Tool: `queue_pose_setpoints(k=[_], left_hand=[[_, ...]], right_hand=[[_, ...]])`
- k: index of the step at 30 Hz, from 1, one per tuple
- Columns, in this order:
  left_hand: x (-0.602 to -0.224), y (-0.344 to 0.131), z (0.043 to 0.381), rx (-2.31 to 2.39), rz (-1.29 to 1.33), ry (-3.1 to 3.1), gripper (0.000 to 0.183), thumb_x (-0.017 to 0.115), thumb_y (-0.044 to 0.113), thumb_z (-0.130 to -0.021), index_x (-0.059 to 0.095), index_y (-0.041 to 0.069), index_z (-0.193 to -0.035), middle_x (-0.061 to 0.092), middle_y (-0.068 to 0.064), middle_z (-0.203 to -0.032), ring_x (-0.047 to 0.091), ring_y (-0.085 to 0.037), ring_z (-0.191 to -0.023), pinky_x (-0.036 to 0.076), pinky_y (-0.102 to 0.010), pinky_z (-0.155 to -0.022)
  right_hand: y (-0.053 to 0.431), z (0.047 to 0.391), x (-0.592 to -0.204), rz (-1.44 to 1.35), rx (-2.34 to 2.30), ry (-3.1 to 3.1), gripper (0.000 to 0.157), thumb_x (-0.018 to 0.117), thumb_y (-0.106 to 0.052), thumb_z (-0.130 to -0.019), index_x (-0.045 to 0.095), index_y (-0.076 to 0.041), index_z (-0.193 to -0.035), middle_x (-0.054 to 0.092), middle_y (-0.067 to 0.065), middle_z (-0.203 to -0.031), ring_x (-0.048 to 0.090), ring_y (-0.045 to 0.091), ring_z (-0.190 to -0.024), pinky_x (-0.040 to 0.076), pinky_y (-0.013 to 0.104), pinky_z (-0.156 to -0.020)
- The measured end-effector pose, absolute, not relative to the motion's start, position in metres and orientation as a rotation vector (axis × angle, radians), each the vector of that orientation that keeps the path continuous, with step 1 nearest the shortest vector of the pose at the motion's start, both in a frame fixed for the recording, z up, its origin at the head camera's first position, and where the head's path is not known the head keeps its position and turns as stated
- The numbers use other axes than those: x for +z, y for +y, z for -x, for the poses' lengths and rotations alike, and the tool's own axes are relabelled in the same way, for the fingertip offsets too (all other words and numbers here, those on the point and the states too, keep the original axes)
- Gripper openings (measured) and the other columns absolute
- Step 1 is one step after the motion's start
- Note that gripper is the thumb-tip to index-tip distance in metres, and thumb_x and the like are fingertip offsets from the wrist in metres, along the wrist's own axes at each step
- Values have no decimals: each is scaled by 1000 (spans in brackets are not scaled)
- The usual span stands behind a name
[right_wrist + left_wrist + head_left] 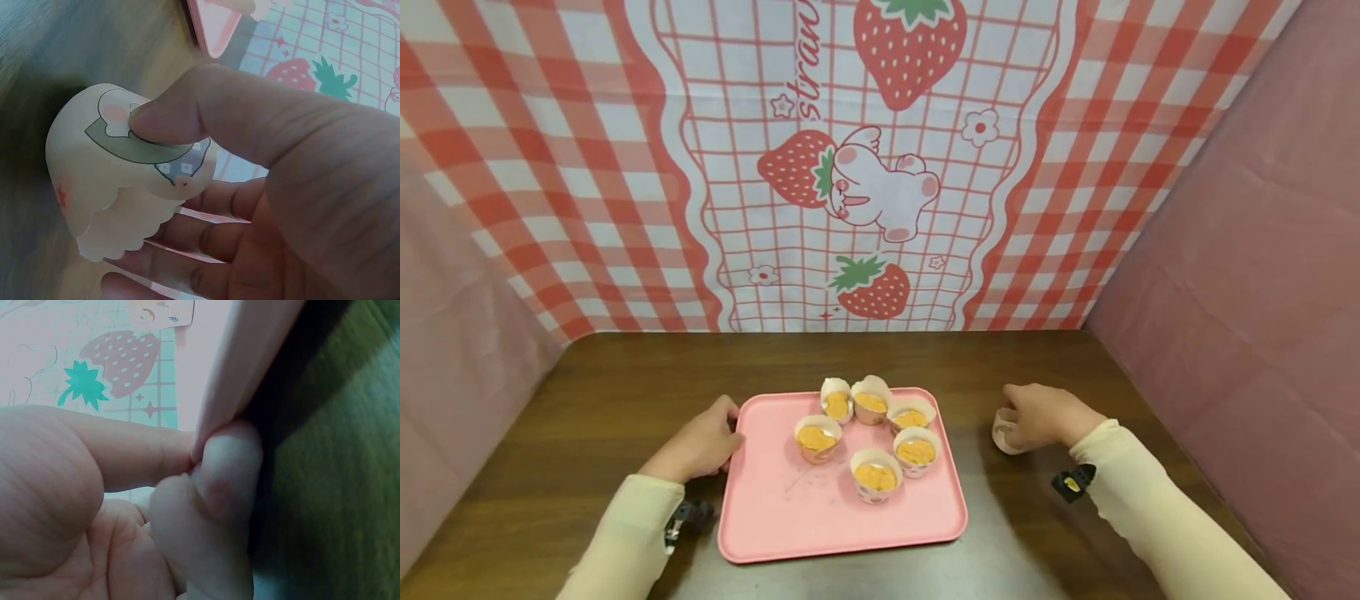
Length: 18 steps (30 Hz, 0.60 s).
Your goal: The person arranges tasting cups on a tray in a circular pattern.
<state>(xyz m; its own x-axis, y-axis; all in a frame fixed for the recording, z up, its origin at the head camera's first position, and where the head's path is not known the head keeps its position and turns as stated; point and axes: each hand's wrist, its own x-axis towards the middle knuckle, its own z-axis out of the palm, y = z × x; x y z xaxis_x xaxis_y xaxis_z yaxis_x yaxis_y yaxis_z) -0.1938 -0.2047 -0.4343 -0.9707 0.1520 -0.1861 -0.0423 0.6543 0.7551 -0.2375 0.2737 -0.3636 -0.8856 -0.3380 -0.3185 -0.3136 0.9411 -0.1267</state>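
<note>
A pink tray (775,525) lies on the table, and my left hand (700,442) pinches its left rim between thumb and finger. In the left wrist view the thumb and fingertip of the left hand (181,481) meet at the tray's edge (237,381). Right of the tray, my right hand (1048,414) grips a paper baking cup (1004,432). This cup (94,162) has a scalloped rim and a printed cartoon figure; the thumb presses on its outside, with fingers on the far side. It is tilted, and its contents are hidden.
Several paper cups with yellow-orange filling stand on the tray, among them a front cup (876,483) and a left cup (817,442). A brown wooden table (625,375) carries everything. Behind it hangs a strawberry-print cloth (880,192); a pink cloth (1225,250) borders the right side.
</note>
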Motion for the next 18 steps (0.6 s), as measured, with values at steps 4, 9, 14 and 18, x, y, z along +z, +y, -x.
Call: queue_pose_setpoints(k=[4, 9, 14, 18], left_hand=[[-434, -203, 194, 1218, -90, 2637, 27, 56, 6, -94, 47, -4, -118, 57, -8, -64, 52, -19, -50, 45, -32, -48], [-432, -202, 194, 1209, -79, 2626, 28, 57, 7, -95, 47, -4, -119, 58, -8, -68, 53, -19, -53, 45, -32, -50], [-432, -204, 193, 1202, -62, 2619, 28, 58, 8, -95, 47, -3, -119, 58, -9, -69, 53, -20, -55, 46, -33, -51], [-434, -205, 194, 1211, -86, 2647, 25, 57, 5, -93, 48, -4, -115, 57, -8, -65, 51, -18, -50, 44, -31, -48]], right_hand=[[266, 240, -369, 496, -99, 2782, 31, 75, -24, -78, 57, -9, -99, 59, 1, -82, 54, 20, -72, 46, 42, -65], [261, 242, -371, 526, -112, 2816, 39, 80, -28, -76, 60, -8, -102, 59, 2, -84, 54, 19, -73, 46, 43, -66], [264, 239, -380, 556, -141, 2824, 41, 81, -28, -78, 58, -8, -105, 59, 1, -86, 54, 19, -75, 46, 42, -66], [268, 238, -389, 558, -179, 2883, 43, 82, -28, -79, 59, -6, -109, 62, 2, -90, 56, 19, -76, 49, 44, -67]])
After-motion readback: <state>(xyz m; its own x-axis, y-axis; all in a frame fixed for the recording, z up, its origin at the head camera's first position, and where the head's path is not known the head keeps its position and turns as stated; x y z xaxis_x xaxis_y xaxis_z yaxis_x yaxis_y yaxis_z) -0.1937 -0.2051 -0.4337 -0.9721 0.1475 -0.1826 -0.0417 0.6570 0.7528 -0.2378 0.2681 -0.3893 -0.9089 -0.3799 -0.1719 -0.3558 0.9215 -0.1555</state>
